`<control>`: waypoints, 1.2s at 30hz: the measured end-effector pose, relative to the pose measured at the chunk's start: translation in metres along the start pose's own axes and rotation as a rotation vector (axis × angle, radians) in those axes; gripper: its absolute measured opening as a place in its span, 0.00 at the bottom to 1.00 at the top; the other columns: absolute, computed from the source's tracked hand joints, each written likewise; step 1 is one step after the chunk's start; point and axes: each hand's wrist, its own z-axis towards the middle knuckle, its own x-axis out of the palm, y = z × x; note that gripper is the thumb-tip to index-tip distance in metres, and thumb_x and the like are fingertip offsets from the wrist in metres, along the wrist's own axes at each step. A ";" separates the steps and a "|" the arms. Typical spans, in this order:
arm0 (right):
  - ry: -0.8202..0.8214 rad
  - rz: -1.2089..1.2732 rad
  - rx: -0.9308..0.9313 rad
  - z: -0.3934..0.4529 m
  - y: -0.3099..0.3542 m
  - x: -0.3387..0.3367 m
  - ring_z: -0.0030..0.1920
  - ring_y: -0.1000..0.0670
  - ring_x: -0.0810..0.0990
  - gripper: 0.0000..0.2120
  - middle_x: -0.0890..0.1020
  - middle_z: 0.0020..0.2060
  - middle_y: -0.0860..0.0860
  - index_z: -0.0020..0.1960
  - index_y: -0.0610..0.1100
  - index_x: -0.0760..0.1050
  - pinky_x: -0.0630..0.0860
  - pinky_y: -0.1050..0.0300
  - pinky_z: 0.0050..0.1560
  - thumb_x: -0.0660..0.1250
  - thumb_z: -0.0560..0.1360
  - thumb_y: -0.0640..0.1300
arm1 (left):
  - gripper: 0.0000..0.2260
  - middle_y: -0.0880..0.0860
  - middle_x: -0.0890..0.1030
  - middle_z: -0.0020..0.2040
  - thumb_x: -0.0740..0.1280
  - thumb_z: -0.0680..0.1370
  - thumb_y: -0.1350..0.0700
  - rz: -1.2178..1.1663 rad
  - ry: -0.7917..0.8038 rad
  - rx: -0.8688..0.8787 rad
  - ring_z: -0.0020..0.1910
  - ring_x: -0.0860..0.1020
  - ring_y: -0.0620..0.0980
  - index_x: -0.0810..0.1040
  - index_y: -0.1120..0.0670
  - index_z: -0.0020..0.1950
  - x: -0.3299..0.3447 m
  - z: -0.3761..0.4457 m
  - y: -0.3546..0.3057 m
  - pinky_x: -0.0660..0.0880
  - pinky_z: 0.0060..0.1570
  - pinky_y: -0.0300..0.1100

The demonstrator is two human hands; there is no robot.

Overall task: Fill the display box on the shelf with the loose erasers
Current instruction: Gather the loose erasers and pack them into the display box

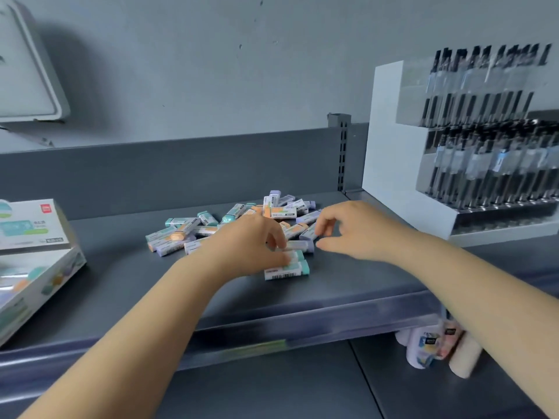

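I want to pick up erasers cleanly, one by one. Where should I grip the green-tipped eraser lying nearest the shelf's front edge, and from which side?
Pinch the green-tipped eraser across its two long sides, coming from above. It lies flat and lengthwise left to right on the shelf, its near long side clear. The left hand already rests at its left end, so it seems the handier one.

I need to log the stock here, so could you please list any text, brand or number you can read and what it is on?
None can be read.
Display box: red logo square and printing, too blurred.
Erasers: barcodes and labels, too small.
Pen rack: labels blurred.
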 end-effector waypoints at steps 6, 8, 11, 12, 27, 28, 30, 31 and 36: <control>0.025 0.007 -0.054 0.011 0.004 0.010 0.37 0.61 0.71 0.05 0.78 0.47 0.55 0.48 0.51 0.77 0.66 0.66 0.36 0.66 0.73 0.46 | 0.10 0.46 0.79 0.41 0.70 0.71 0.48 -0.043 0.092 -0.098 0.42 0.77 0.46 0.81 0.52 0.47 -0.003 0.000 0.004 0.74 0.46 0.40; 0.048 -0.003 -0.072 0.016 0.008 0.010 0.36 0.60 0.69 0.08 0.76 0.45 0.56 0.52 0.49 0.78 0.62 0.72 0.34 0.65 0.74 0.46 | 0.11 0.44 0.78 0.40 0.69 0.72 0.47 -0.043 0.129 -0.106 0.43 0.76 0.45 0.81 0.52 0.49 -0.003 0.001 0.004 0.73 0.46 0.38; 0.102 -0.019 -0.094 0.023 0.014 0.010 0.41 0.56 0.72 0.07 0.80 0.48 0.55 0.50 0.47 0.79 0.66 0.70 0.36 0.66 0.73 0.45 | 0.12 0.43 0.76 0.38 0.70 0.72 0.48 -0.079 0.149 -0.115 0.39 0.74 0.43 0.81 0.52 0.51 -0.004 0.002 0.004 0.71 0.42 0.34; 0.118 -0.014 -0.091 0.025 0.014 0.010 0.44 0.54 0.75 0.06 0.82 0.49 0.53 0.49 0.46 0.79 0.69 0.65 0.38 0.67 0.73 0.44 | 0.12 0.42 0.75 0.37 0.70 0.71 0.48 -0.090 0.144 -0.115 0.37 0.73 0.41 0.80 0.52 0.52 -0.004 0.002 0.004 0.69 0.40 0.32; 0.263 -0.087 -0.107 0.041 0.029 0.019 0.46 0.50 0.73 0.17 0.76 0.47 0.50 0.58 0.46 0.75 0.71 0.56 0.45 0.69 0.71 0.48 | 0.07 0.45 0.78 0.38 0.69 0.73 0.54 -0.338 -0.223 -0.203 0.35 0.74 0.45 0.79 0.51 0.50 -0.024 -0.021 0.016 0.71 0.37 0.32; 0.242 -0.099 -0.122 0.040 0.029 0.019 0.45 0.49 0.73 0.16 0.77 0.45 0.50 0.57 0.45 0.76 0.71 0.56 0.44 0.69 0.71 0.48 | 0.08 0.45 0.79 0.39 0.69 0.74 0.53 -0.366 -0.242 -0.219 0.37 0.75 0.46 0.79 0.50 0.52 -0.025 -0.023 0.018 0.73 0.42 0.37; 0.170 -0.041 -0.146 0.039 0.029 0.015 0.38 0.48 0.73 0.08 0.77 0.34 0.52 0.47 0.44 0.78 0.69 0.57 0.37 0.69 0.71 0.47 | 0.07 0.45 0.80 0.38 0.68 0.74 0.52 -0.428 -0.270 -0.232 0.37 0.75 0.46 0.80 0.48 0.51 -0.029 -0.031 0.020 0.74 0.45 0.44; 0.127 0.023 -0.143 0.038 0.031 0.011 0.33 0.49 0.73 0.05 0.75 0.27 0.54 0.42 0.44 0.78 0.67 0.60 0.33 0.69 0.71 0.45 | 0.05 0.45 0.80 0.37 0.68 0.74 0.52 -0.460 -0.283 -0.230 0.36 0.75 0.45 0.80 0.47 0.49 -0.033 -0.035 0.021 0.73 0.42 0.43; -0.099 0.365 -0.173 0.032 0.058 -0.009 0.38 0.51 0.81 0.04 0.82 0.36 0.51 0.41 0.45 0.78 0.77 0.55 0.44 0.73 0.68 0.41 | 0.02 0.48 0.81 0.37 0.68 0.74 0.59 -0.601 -0.399 -0.180 0.32 0.76 0.41 0.80 0.53 0.45 -0.060 -0.060 0.031 0.71 0.32 0.26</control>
